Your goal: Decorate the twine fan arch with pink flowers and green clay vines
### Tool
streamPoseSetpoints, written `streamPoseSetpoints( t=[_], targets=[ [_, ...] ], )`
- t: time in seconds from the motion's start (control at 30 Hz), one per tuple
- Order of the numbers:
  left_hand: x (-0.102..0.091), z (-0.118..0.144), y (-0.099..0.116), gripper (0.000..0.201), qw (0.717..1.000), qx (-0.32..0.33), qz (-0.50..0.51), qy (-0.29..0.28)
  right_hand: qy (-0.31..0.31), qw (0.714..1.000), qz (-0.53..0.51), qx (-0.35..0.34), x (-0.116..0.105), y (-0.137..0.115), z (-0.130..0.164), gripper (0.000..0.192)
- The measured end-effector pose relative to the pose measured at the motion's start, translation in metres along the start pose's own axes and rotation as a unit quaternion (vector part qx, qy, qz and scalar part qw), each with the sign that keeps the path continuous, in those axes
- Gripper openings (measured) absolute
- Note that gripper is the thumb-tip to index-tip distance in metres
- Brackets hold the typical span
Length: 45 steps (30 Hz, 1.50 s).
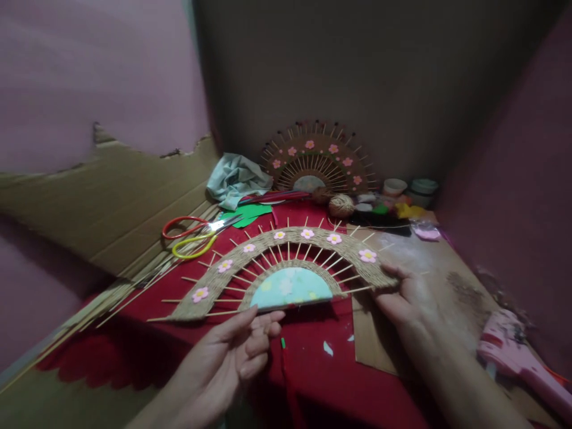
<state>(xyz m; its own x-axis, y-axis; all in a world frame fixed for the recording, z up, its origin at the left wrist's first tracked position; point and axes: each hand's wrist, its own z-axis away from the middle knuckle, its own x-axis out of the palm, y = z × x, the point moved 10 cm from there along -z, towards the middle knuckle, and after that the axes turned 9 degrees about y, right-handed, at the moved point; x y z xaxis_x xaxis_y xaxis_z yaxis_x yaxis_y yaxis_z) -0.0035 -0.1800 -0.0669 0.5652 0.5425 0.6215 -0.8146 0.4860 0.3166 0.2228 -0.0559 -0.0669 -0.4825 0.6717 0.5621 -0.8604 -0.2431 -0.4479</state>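
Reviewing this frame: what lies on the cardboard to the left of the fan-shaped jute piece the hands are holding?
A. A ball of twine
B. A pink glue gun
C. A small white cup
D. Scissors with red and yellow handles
D: the scissors lie on the cardboard to the left of the fan-shaped jute piece, which the left hand and right hand hold.

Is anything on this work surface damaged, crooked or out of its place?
Little stands out. The cardboard at the left has a torn, jagged top edge. Small paper scraps lie loose on the red cloth. The fan piece, held by the left hand and right hand, looks whole and even.
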Motion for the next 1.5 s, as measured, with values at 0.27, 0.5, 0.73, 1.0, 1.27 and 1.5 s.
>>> streamPoseSetpoints(
  t=[0.27, 0.5, 0.73, 1.0, 1.27, 1.5],
  targets=[
    [-0.012, -0.005, 0.028, 0.03, 0.995, 0.095, -0.03, 0.019, -0.009, 1.0, 0.014, -0.027, -0.001, -0.007, 0.007, 0.052],
    [-0.008, -0.012, 0.034, 0.024, 0.982, 0.111, -0.154, -0.021, -0.014, 0.999, 0.025, -0.035, -0.012, -0.015, 0.009, 0.053],
    [0.009, -0.006, 0.003, 0.039, 0.779, 0.192, -0.594, -0.06, -0.027, 0.999, 0.016, -0.022, -0.013, -0.008, 0.009, 0.05],
    [0.041, 0.02, -0.002, 0.014, 0.351, 0.44, -0.826, -0.032, 0.031, 0.998, 0.043, -0.017, -0.03, -0.01, 0.015, 0.043],
    [0.013, 0.044, 0.06, 0.015, 0.384, 0.608, -0.694, 0.036, 0.071, 0.992, 0.09, -0.05, -0.074, -0.023, 0.027, 0.021],
    [0.01, 0.038, 0.071, 0.019, 0.338, 0.656, -0.67, 0.077, -0.024, 0.986, 0.166, 0.002, -0.084, -0.012, 0.018, 0.018]
  ],
)
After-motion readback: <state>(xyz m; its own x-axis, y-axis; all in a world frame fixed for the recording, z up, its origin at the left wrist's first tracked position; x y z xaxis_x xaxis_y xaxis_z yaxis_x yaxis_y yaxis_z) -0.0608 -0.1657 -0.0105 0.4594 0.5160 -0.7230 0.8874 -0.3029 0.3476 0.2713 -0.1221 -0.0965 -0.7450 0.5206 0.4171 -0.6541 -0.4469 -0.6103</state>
